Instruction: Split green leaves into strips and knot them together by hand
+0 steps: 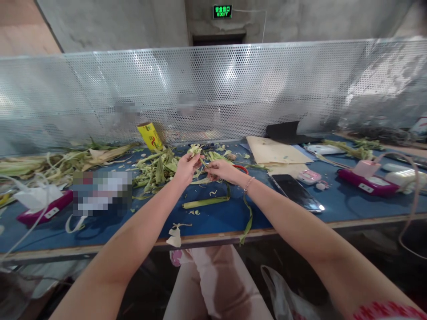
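My left hand (pixel 188 168) is closed round a pale green piece of plant (pixel 195 149) above the blue table (pixel 200 224). Just to its right, my right hand (pixel 218 170) has its fingers pinched near a thin stem; what lies between them is too small to make out. Beside my left hand is a heap of green plant pieces (pixel 155 171). A cut green stalk (pixel 205 203) rests on the table below both hands, and a long leaf (pixel 247 218) hangs toward the front edge. Part of a red loop (pixel 240 168) shows behind my right wrist.
A yellow tube (pixel 151 137) leans behind the heap. To the right are brown paper (pixel 276 152), a black phone (pixel 295 192) and a purple power strip (pixel 367 182); another power strip (pixel 50 209) sits left with white cables. A perforated metal screen (pixel 213 84) stands behind.
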Tool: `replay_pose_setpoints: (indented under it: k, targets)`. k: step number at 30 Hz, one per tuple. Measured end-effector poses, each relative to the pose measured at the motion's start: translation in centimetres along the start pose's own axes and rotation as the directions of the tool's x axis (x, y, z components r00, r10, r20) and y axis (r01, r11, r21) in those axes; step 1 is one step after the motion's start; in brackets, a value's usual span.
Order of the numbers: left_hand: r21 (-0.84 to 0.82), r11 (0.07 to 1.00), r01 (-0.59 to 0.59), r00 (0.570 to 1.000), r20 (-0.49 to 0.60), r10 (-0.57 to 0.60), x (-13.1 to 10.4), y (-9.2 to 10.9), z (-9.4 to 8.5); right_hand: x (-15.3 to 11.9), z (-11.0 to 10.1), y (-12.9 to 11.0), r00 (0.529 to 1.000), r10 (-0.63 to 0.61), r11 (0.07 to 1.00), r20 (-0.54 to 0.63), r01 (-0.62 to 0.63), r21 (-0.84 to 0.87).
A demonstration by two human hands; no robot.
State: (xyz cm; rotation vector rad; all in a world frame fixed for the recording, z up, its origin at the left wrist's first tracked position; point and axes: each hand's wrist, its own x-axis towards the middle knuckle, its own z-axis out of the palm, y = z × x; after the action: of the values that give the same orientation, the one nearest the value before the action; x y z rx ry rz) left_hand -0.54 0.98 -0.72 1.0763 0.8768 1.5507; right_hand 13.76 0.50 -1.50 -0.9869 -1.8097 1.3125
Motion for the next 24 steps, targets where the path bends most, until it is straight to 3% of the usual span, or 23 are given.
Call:
replay_pose_setpoints:
  k: [10, 14, 20, 24]
  targets:
    - [-0.108, 0.994, -0.03, 0.999, -0.039, 0.026, 1.1, -0.4, -0.8, 0.2, 0.0, 0.1, 0.998, 0.001, 0.998, -0.061, -0.005, -0.063]
    - [-0.058, 0.998, 0.025, 0.999, 0.034, -0.023, 0.8, -0.3, -0.7, 0.7, 0.0, 0.6, 0.988, 0.042, 0.999, -0.147, -0.046, -0.021]
    - [0.047, 0.989, 0.141, 0.984, 0.104, -0.145, -0.1, -0.7, -0.3, 0.8, -0.3, 0.5, 0.974, -0.017, 1.0, -0.224, 0.021, 0.015]
    - [0.059, 0.99, 0.132, 0.973, 0.182, -0.141, -0.3, -0.7, -0.2, 0.8, -0.4, 0.4, 0.964, -0.028, 0.999, -0.264, 0.031, 0.007]
